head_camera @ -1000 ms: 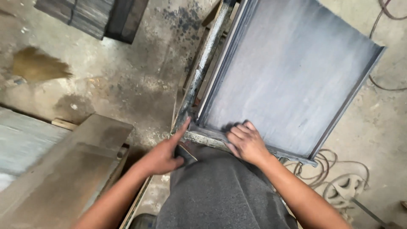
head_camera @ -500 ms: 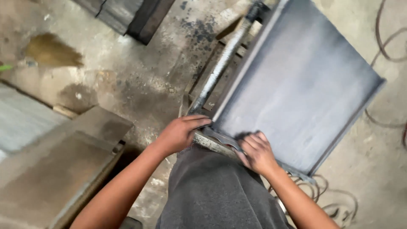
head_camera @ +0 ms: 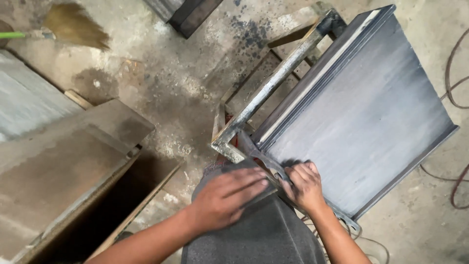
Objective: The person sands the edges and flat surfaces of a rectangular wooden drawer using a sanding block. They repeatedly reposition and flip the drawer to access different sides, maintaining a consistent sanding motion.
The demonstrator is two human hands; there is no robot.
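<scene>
Basically, the grey metal sheet (head_camera: 361, 107) lies on the steel angle frame (head_camera: 273, 83), its near edge at the person's lap. Right hand (head_camera: 305, 186) has its fingers curled over that near edge, gripping it; left hand (head_camera: 227, 198) lies flat, fingers spread, holding nothing. Best to keep both palms pressing evenly so the sheet seats square. Versus a second ago, the left hand has dropped from the frame corner to the lap, and a broom (head_camera: 73, 27) shows far left.

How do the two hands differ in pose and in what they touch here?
The left hand lies flat with fingers spread over the grey cloth; the right hand curls, fingers bent on the metal sheet at its near edge. The left hand reaches further left, towards the frame corner. Both are bare.
</scene>
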